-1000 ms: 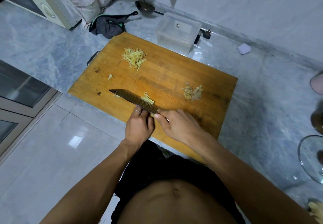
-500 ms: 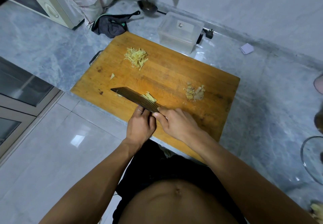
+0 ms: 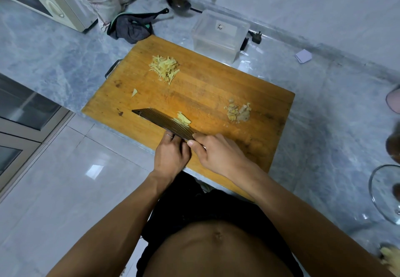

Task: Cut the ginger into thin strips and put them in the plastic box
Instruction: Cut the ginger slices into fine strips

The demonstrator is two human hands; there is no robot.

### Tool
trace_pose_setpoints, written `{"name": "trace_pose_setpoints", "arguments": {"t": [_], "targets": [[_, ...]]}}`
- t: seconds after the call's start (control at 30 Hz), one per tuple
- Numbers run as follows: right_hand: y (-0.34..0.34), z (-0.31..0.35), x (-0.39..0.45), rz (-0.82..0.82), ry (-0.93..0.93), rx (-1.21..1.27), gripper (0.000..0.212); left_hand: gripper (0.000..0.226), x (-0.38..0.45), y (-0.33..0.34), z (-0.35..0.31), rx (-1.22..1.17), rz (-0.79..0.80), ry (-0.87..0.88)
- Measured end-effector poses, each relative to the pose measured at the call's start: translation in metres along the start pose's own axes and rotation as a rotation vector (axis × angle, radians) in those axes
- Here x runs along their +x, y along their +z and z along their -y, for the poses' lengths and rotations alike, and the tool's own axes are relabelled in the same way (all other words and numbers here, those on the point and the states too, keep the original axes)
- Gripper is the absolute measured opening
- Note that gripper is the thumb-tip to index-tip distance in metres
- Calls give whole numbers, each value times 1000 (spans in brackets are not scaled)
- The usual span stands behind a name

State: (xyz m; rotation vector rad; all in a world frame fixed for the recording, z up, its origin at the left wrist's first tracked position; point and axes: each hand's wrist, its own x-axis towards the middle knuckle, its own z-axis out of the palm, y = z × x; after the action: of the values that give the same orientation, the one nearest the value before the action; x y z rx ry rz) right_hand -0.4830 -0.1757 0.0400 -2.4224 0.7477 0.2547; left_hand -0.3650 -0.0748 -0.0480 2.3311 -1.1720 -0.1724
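Note:
A wooden cutting board [image 3: 216, 86] lies on the grey counter. My right hand [image 3: 218, 153] grips the handle of a dark cleaver [image 3: 164, 122], whose blade slants across the board's near left part. My left hand [image 3: 171, 154] sits against the blade's near side with fingers curled; the blade hides its fingertips. A small stack of ginger slices [image 3: 184, 119] shows just past the blade. A pile of thin ginger strips [image 3: 164, 69] lies at the board's far side, and ginger peel scraps [image 3: 238, 112] lie to the right. The clear plastic box [image 3: 218, 35] stands beyond the board.
A dark cloth [image 3: 132, 27] and a ladle [image 3: 175, 2] lie behind the board. A plug [image 3: 256, 37] sits next to the box. A glass lid [image 3: 385, 192] is at the right edge, with more ginger [image 3: 389, 259] at the bottom right. One stray ginger chip [image 3: 134, 92] lies on the board's left.
The hands and cleaver stay at the same spot on the board; the blade has shifted only slightly over the ginger slices.

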Motion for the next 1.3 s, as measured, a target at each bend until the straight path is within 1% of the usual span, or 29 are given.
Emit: {"name": "trace_pose_setpoints", "arguments": {"t": [0.1,0.23,0.3,0.37,0.43,0.57,0.73,0.83,0.93,1.0,1.13,1.3], "targets": [[3,0,4,-22,20,-11,48,12,1,0,0,-14,0,18],[2,1,7,-32,6,-25,48,26,1,-1,2,-8,-17,47],[1,0,3,-38,-8,-28,47,23,0,-1,1,5,-5,36],[-1,1,0,-36,-14,-39,48,15,0,0,0,22,2,21],[-2,2,-2,-33,-8,-46,48,14,-1,0,0,29,5,9],[-5,2,1,-18,1,-22,50,32,-1,2,2,22,-30,29],[2,2,5,-20,-16,-55,48,35,-1,1,1,14,-15,15],[2,3,10,-32,-19,-72,47,29,0,-1,0,3,-6,17],[2,5,9,-5,-16,-64,49,12,0,-4,-1,32,13,40],[2,3,7,-5,-15,-43,48,10,-1,-3,-1,44,41,22],[0,3,0,-32,-16,-20,43,17,-1,1,1,61,30,-10],[-4,6,2,-10,9,5,50,34,-1,0,2,35,14,8]]}}
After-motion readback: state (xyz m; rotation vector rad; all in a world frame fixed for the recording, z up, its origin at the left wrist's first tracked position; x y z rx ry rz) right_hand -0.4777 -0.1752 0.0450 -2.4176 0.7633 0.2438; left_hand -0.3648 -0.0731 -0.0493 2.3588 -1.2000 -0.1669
